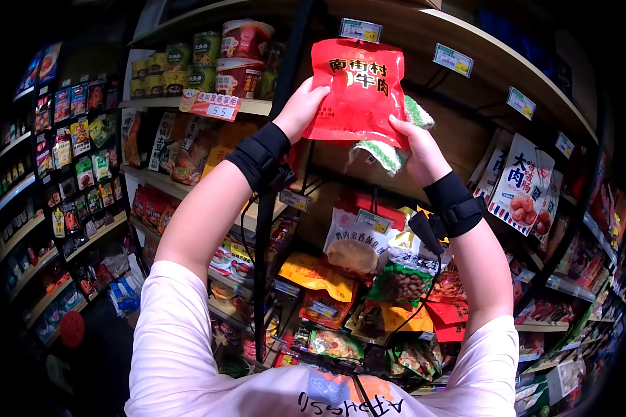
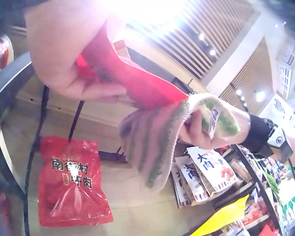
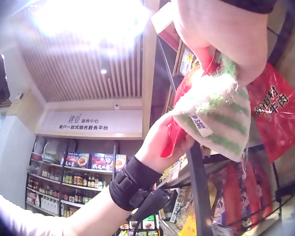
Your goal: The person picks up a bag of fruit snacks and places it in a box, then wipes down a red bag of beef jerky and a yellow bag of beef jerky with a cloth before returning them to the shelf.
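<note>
Red packet [image 1: 358, 90], dark-lettered front toward the head camera, held up by both hands just under the upper shelf's [image 1: 410, 31] front edge, close below a price tag [image 1: 360, 30]. Left hand [image 1: 300, 111]: pinching the packet's left edge, thumb on front, fingers curled behind. Right hand [image 1: 424, 154]: thumb on the lower right corner of the packet, fingers curled round green-and-white cloth [image 1: 378, 157] too. Cloth bunched behind the packet, poking out below and to the right; small printed label [image 2: 214, 119] on it, seen in the left wrist view. Black wristbands [image 1: 259, 153] on both wrists, pale sleeves [image 1: 174, 333] further down.

Second red packet [image 2: 73, 182], similar lettering, hanging behind the hands, apart from the held one. White bags [image 1: 518, 184] near the right-hand upright of the same shelving, partly overlapping. Tubs [image 1: 242, 61] and cans [image 1: 177, 55] on the left bay's shelf, above a price sign [image 1: 219, 110] on the front edge reading 5.5. White pouch [image 1: 355, 243] and yellow pouch [image 1: 318, 276] lower down, between the arms. Slatted ceiling [image 3: 83, 73] overhead, with strong glare in both wrist views.
</note>
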{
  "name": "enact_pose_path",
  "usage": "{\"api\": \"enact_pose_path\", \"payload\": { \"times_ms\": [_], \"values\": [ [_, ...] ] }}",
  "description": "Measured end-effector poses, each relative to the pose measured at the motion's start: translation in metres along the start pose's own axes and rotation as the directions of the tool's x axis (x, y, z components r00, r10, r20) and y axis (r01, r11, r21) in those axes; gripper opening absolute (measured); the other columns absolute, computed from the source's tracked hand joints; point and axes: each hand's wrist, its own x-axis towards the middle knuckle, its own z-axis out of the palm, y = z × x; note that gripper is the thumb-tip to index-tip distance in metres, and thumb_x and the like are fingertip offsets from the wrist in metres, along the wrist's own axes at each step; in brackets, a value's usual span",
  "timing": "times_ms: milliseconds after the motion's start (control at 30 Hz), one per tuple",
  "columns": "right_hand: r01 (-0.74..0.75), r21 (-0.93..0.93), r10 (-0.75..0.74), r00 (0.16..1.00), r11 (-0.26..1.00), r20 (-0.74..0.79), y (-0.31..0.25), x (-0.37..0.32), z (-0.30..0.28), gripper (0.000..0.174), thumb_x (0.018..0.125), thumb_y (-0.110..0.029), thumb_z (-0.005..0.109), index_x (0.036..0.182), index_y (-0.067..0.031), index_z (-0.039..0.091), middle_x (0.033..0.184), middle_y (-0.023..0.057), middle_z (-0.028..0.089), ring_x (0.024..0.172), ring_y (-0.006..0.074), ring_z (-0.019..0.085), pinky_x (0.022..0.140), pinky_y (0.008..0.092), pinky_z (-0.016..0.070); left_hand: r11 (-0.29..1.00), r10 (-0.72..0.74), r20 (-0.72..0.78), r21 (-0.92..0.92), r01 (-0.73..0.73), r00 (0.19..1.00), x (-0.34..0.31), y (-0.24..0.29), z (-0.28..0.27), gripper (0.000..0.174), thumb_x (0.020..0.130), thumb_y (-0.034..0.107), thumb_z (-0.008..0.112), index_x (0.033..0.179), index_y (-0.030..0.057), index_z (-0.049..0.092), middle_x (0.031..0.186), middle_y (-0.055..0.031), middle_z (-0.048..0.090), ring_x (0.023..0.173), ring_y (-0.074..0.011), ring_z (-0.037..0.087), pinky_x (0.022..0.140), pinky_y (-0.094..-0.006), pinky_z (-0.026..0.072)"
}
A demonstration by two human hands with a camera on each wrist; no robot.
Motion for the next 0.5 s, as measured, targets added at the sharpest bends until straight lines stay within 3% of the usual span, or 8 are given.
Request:
{"api": "enact_pose_path", "payload": {
  "times_ms": [100,500],
  "values": [
    [0.021,-0.031,-0.021,1.000,0.999,-0.009,0.004,0.005,-0.005,0.029,0.090,-0.017,0.056,0.112,0.0016,0.057,0.109,0.0093,0.064,0.097,0.0165,0.061,0.090,0.0303,0.0450,1.000,0.000,-0.028,-0.015,0.000,1.000,0.000,0.001,0.003,0.029,0.093,0.014,0.045,0.120,0.0011,0.047,0.109,-0.0081,0.060,0.096,-0.0154,0.059,0.085,-0.0300,0.0472],
    [-0.027,0.032,0.027,1.000,0.999,-0.008,0.011,0.002,-0.001,0.027,0.090,-0.015,0.055,0.111,0.0013,0.056,0.108,0.0101,0.063,0.096,0.0178,0.062,0.088,0.0310,0.0470,0.998,-0.066,-0.056,0.007,0.066,0.996,-0.009,0.004,0.003,0.027,0.093,0.013,0.045,0.117,-0.0001,0.049,0.107,-0.0087,0.061,0.093,-0.0162,0.060,0.083,-0.0303,0.0488]
  ]
}}
